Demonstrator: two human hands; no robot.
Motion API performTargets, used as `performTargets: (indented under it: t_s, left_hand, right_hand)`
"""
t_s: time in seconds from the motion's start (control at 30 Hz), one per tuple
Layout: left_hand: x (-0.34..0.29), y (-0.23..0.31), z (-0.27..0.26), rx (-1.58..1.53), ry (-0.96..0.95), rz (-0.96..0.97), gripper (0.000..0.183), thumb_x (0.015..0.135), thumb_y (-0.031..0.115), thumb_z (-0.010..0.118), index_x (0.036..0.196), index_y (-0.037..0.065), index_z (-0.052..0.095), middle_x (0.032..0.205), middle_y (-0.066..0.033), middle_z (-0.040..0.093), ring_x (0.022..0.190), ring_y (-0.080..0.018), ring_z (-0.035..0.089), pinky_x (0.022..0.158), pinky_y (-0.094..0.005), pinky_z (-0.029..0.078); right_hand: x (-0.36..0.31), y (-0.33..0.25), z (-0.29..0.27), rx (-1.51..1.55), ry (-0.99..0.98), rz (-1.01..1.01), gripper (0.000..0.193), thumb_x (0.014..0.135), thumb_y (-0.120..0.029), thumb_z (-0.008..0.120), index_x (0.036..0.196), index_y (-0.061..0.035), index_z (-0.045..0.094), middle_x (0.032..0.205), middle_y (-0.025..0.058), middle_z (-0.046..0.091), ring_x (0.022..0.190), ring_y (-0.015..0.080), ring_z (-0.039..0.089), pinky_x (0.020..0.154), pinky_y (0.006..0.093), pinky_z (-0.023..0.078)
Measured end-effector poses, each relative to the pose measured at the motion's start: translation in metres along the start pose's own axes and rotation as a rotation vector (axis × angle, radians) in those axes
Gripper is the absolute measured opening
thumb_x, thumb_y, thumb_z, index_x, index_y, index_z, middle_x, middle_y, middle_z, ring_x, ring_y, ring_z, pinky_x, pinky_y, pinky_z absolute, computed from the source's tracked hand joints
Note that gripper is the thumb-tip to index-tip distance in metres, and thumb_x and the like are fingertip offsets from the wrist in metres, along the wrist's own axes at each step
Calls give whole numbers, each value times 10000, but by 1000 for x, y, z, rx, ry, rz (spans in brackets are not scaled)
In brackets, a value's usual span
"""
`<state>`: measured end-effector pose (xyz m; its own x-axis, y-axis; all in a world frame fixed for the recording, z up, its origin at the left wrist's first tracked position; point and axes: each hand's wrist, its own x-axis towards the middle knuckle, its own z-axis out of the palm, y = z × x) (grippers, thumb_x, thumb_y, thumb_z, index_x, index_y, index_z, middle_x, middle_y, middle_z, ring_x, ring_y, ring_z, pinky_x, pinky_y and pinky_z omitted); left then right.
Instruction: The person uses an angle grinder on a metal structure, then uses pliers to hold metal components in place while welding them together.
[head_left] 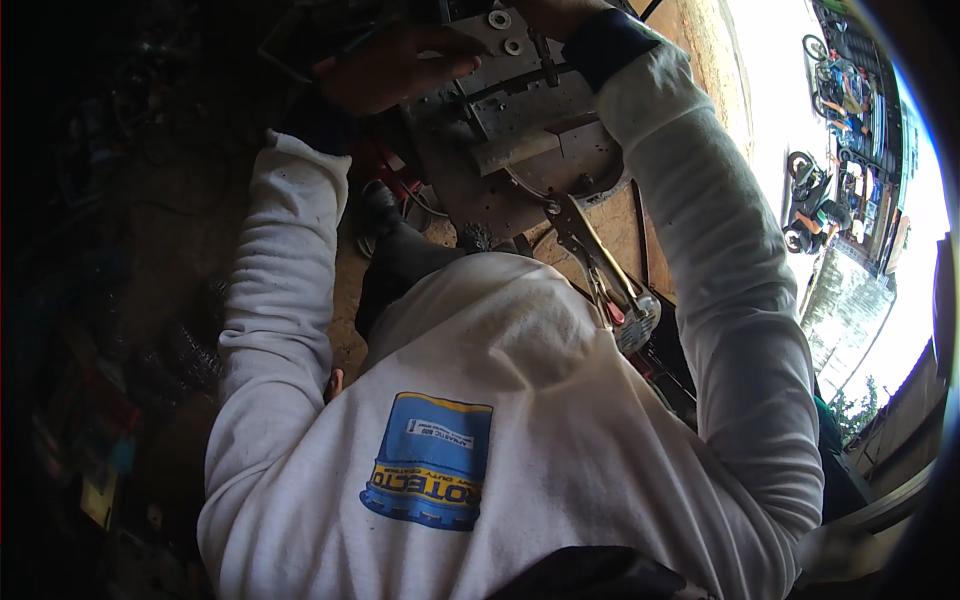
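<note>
My left hand [395, 68] is at the top of the view, in shadow, with its fingers stretched out toward a grey metal plate [485, 62]. A gap shows between the fingers, and I see nothing held in them. Two washer-like metal rings [513, 46] sit on the plate, between my hands. My right hand [558, 14] is at the plate's far right, cut off by the upper edge, so its fingers are hidden. Dark metal bars [548, 62] lie across the plate. Nearer to me, locking pliers [585, 240] hang at the edge of the metal worktop [465, 185].
A pale metal strip [520, 152] lies on the worktop. Under it are a red metal part [405, 185] and my dark boot [380, 208]. Dim clutter fills the left side. Out in the bright light at right stand motorcycles [808, 200] and people.
</note>
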<state>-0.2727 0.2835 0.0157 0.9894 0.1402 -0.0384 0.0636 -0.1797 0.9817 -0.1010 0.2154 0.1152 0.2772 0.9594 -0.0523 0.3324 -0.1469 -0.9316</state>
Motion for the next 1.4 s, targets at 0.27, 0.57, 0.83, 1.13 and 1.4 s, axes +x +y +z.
performTargets:
  t_s: [0.27,0.57,0.83,1.13,1.4]
  left_hand:
    - [26,24,16,-677,392,329,461,946,267,610,1353,80,499,1250,-69,594,1072,-170,591,895,-379,468]
    - [45,6,35,-674,341,403,666,861,272,719,1415,70,407,1325,-69,543,1219,-165,531,1000,-321,445]
    - [51,25,35,29,424,273,597,845,252,719,1363,111,459,1268,-90,554,1201,-210,528,1021,-398,416]
    - [75,12,51,740,633,363,241,815,227,696,1030,118,707,1114,-149,603,1063,-273,577,965,-451,422]
    - [74,45,54,-142,667,174,509,714,133,692,1173,15,508,961,-99,590,790,-198,609,710,-339,522]
  right_hand:
    - [-3,0,-1,122,-18,-54,328,763,-66,649,1069,20,566,851,67,625,756,148,594,651,303,492]
    - [-4,2,-1,-53,28,0,501,790,-61,645,1252,33,475,975,96,617,837,178,609,738,317,519]
    - [14,35,-5,-418,24,2,691,776,-365,731,1331,-35,486,1152,175,615,1080,301,582,911,383,479]
    - [9,-9,-21,-613,-269,-26,931,729,-677,676,1392,-61,460,1347,256,505,1253,387,497,1046,425,420]
    - [5,7,-84,174,-425,270,845,844,-760,463,1351,-87,521,1305,174,568,1216,310,538,989,435,459]
